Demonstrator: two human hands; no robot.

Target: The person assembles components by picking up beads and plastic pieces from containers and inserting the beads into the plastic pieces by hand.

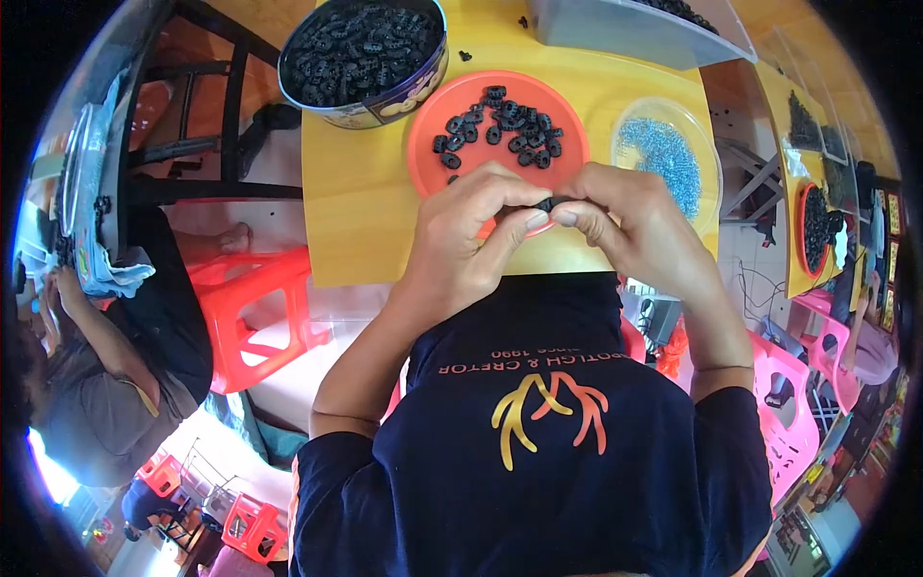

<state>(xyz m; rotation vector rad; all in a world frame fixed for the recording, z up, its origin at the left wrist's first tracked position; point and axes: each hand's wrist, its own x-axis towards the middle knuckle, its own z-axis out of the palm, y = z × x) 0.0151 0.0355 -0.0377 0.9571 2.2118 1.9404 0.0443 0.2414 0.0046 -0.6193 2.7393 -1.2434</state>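
Just past the near edge of the yellow table, my left hand (466,236) and my right hand (642,231) meet fingertip to fingertip. Between them is a small black plastic part (546,204), pinched by the thumb and forefinger of each hand; the fingers cover most of it. Behind the hands lies a round red plate (419,144), with several black ribbed plastic pieces (493,135) with holes scattered on it. To the right, partly behind my right hand, a clear round dish (713,144) holds many tiny shiny blue-silver pieces (663,154), too small to make out.
A round tin (394,108) heaped with black parts stands at the far left. A clear plastic bin (635,38) sits at the far right, and one loose black piece (465,56) lies between. Red stools (255,308) and a seated person (115,385) are on the left.
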